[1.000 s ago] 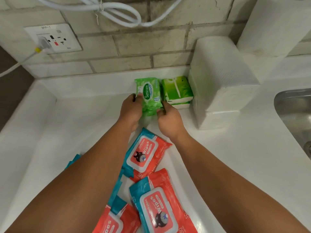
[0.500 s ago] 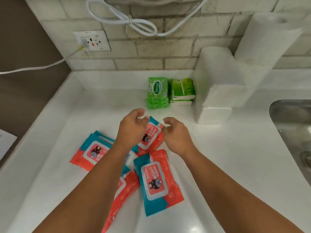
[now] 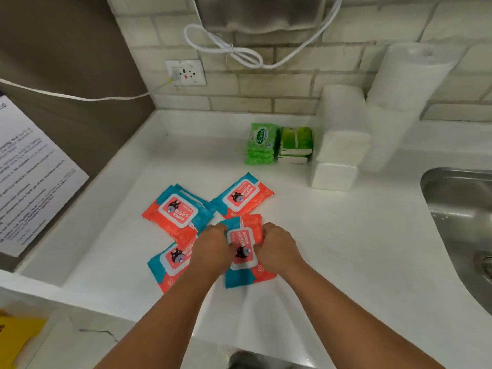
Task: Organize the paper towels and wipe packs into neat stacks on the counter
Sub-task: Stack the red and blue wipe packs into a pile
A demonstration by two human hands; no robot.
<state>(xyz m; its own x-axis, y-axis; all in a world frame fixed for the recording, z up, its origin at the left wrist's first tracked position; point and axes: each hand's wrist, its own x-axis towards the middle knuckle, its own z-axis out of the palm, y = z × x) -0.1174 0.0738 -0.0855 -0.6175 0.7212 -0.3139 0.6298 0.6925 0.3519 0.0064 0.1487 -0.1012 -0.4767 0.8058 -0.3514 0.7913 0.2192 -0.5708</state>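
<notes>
Several red-and-blue wipe packs lie scattered on the white counter [image 3: 346, 249]. My left hand [image 3: 213, 249] and my right hand [image 3: 277, 249] grip the nearest red-and-blue wipe pack [image 3: 243, 255] by its two long sides. Another pack [image 3: 245, 197] lies behind it, one [image 3: 177, 213] to the left, and one [image 3: 173, 265] partly under my left forearm. By the back wall stands a stack of green Sanicare wipe packs [image 3: 260, 143], beside it a stack of green tissue packs [image 3: 295, 143], then folded paper towel stacks [image 3: 342, 147] and a paper towel roll [image 3: 407, 83].
A steel sink [image 3: 463, 222] is set into the counter at the right. A wall socket [image 3: 186, 73] with a plugged cable and a looped white cord [image 3: 234, 51] hang on the tiled wall. A printed sheet [image 3: 29, 177] leans at the left.
Both hands left the green pack stack at the back, drew toward me over the red-and-blue packs, and now grip the nearest one. The view pulled back.
</notes>
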